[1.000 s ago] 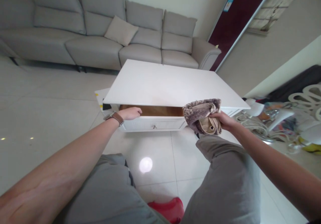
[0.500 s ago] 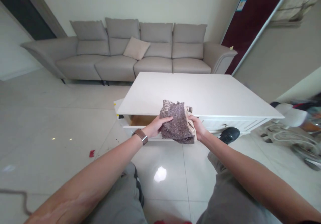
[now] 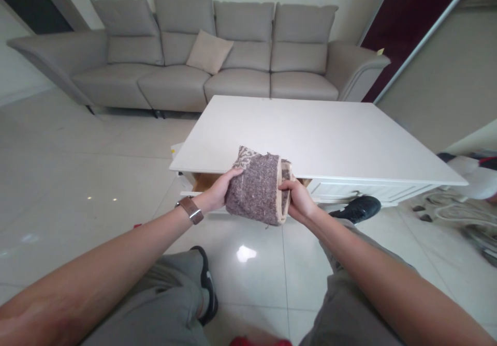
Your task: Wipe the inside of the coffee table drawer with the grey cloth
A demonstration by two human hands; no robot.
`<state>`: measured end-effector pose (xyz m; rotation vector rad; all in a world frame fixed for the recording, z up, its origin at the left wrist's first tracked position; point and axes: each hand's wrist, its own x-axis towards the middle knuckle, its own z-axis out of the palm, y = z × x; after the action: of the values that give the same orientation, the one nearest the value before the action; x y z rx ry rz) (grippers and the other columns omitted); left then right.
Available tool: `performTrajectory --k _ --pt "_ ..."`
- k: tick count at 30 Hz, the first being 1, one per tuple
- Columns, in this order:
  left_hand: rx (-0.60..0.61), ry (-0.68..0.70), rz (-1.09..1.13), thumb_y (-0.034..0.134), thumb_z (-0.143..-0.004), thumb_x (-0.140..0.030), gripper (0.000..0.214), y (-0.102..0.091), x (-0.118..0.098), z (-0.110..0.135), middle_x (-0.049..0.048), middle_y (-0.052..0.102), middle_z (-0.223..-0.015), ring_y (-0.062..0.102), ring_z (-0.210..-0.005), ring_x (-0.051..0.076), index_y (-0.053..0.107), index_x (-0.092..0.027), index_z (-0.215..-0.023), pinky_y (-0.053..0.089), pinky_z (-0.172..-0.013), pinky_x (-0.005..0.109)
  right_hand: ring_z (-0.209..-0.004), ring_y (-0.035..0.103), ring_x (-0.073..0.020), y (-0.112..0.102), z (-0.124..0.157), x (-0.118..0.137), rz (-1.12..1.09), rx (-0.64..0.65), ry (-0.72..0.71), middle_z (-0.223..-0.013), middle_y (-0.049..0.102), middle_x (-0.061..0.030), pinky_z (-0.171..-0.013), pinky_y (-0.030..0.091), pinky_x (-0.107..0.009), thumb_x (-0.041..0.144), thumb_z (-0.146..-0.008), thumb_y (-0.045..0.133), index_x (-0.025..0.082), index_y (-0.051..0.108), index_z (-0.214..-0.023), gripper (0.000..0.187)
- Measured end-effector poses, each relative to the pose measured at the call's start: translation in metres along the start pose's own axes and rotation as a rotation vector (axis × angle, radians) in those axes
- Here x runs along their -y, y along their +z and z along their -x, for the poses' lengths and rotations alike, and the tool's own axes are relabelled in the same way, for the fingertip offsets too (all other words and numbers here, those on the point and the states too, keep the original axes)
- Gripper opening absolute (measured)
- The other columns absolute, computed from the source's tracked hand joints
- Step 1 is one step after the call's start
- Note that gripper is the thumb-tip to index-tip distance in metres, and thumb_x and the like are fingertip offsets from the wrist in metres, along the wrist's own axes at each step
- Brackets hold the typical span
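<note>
A folded grey-brown cloth (image 3: 259,186) with a patterned edge is held up in front of a low white table (image 3: 322,139). My left hand (image 3: 219,193) grips its left side, and a brown watch (image 3: 190,209) sits on that wrist. My right hand (image 3: 297,201) is closed on the cloth's right edge. Behind the cloth, the table's drawer (image 3: 202,181) stands pulled out, its wooden inside partly showing.
A long grey sofa (image 3: 240,72) with a beige cushion (image 3: 209,51) runs behind the table. My black shoes (image 3: 359,209) rest on the glossy tiled floor. White clutter (image 3: 473,201) lies at the right. A dark red door (image 3: 411,20) stands at the back right.
My left hand left the drawer edge and took the cloth's left side. My right hand brought the cloth from the right to the middle. The view rose and shifted.
</note>
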<state>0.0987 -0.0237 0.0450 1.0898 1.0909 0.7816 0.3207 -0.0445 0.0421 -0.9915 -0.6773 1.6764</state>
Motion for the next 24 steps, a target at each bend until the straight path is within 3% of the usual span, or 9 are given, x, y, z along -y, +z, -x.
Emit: performTrajectory --k 3,8,11,15,24 --pt "0.009 -0.037 0.054 0.062 -0.086 -0.062 0.058 -0.006 -0.001 -0.001 0.0103 0.081 -0.114 0.075 -0.107 0.033 0.071 -0.020 -0.126 0.060 -0.098 0.050 -0.101 0.073 -0.0344 0.000 0.002 0.004 -0.050 0.018 0.038 -0.097 0.078 -0.0028 -0.090 0.061 -0.052 0.018 -0.054 0.062 0.024 0.065 -0.113 0.059" --pt "0.000 -0.009 0.175 0.084 -0.074 -0.039 0.062 -0.003 0.000 0.005 0.0118 0.077 -0.127 0.072 -0.115 0.032 0.066 -0.020 -0.129 0.057 -0.103 0.049 -0.103 0.073 -0.0336 0.000 0.007 0.002 -0.074 0.014 0.086 -0.100 0.079 -0.0044 -0.091 0.060 -0.051 0.024 -0.063 0.067 0.024 0.067 -0.112 0.049" --pt "-0.018 0.082 0.108 0.091 -0.069 -0.038 0.069 -0.001 0.000 0.007 0.0127 0.073 -0.134 0.069 -0.123 0.032 0.064 -0.021 -0.130 0.054 -0.109 0.049 -0.105 0.073 -0.0317 0.001 0.010 -0.002 -0.030 0.047 0.050 -0.105 0.080 -0.0045 -0.093 0.060 -0.048 0.030 -0.071 0.078 0.025 0.068 -0.113 0.043" --pt "-0.008 0.156 -0.001 0.095 -0.066 -0.039 0.074 -0.001 0.001 0.006 0.0128 0.071 -0.138 0.067 -0.125 0.032 0.065 -0.021 -0.132 0.050 -0.113 0.052 -0.105 0.073 -0.0303 0.001 0.012 -0.006 0.031 0.035 0.006 -0.103 0.080 -0.0038 -0.095 0.058 -0.047 0.026 -0.066 0.088 0.026 0.068 -0.112 0.049" --pt "0.003 0.198 -0.214 0.088 -0.073 -0.040 0.063 0.000 0.007 0.004 0.0119 0.075 -0.131 0.068 -0.123 0.032 0.068 -0.019 -0.128 0.051 -0.112 0.051 -0.097 0.073 -0.0278 -0.008 0.008 -0.021 0.098 -0.078 0.027 -0.094 0.079 0.0006 -0.091 0.058 -0.044 0.022 -0.064 0.080 0.026 0.067 -0.106 0.044"
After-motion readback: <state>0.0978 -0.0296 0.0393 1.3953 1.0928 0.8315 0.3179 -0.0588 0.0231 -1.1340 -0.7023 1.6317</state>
